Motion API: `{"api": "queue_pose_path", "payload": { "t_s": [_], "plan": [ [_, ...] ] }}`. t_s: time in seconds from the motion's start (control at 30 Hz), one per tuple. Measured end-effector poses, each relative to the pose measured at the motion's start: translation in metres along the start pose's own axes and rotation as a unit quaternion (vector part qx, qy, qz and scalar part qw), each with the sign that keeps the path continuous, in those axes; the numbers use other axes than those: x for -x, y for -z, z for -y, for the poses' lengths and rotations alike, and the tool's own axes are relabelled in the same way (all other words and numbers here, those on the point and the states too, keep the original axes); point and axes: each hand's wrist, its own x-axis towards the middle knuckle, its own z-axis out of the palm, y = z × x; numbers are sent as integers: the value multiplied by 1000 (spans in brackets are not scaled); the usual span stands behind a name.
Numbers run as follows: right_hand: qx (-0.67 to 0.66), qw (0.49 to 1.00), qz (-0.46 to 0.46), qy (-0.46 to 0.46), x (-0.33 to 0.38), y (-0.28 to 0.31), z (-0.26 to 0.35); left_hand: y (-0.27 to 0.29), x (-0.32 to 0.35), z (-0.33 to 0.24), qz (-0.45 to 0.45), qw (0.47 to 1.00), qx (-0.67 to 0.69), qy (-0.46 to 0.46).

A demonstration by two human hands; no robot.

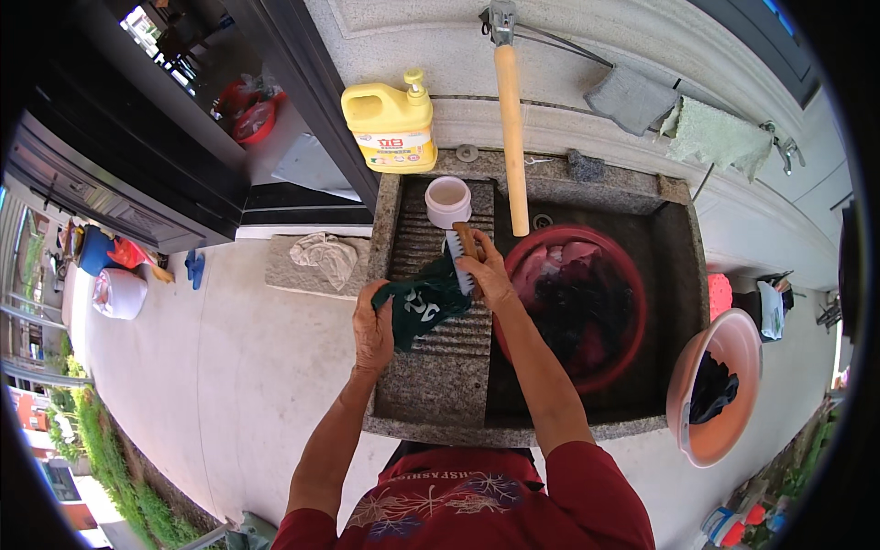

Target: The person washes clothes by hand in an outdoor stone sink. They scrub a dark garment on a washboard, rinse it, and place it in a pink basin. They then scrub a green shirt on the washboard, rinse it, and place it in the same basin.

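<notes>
On the ribbed washboard slope of a stone sink, left compartment, outdoors by a pale wall.

Item 1: dark green garment, with white markings, lying bunched across the ridges between the two hands. Appears wet; judged soft, limp and heavier than when dry, likely to slide on the ribs unless pinned. Best held by a gathered fold at its near edge, as now.

Item 2: scrubbing brush, wooden back, pale bristles, resting on the garment's upper end. Stiff and light; taken by the back.

Left hand: fingers curled closed over the garment's lower left corner, pressing it to the stone.

Right hand: fingers wrapped around the brush back, bristles down on the cloth.

Adjacent: a small pale cup at the top of the washboard; a yellow detergent jug on the ledge behind; a wooden handle leaning into the sink; a red basin of dark and pink laundry in the right compartment; a pink basin with dark cloth on the sink's right edge; grey and green rags hung on a wall line.
</notes>
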Motion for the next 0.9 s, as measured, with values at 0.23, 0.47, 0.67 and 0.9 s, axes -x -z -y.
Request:
{"api": "queue_pose_path", "payload": {
  "t_s": [0.23, 0.47, 0.67, 0.9],
  "plan": [
    [-169, 982, 5, 81, 22, 49, 29, 6, 22, -77, 79, 962, -226, -135],
    [544, 808, -214, 66, 65, 131, -95, -42, 120, 4, 296, 896, -321, -84],
    [340, 886, -310, 57, 47, 156, -97, -49, 114, -1, 339, 885, -309, -85],
    [641, 702, 51, 306, 128, -2, -62, -33, 117, 0, 302, 885, -351, -55]
  ]
}}
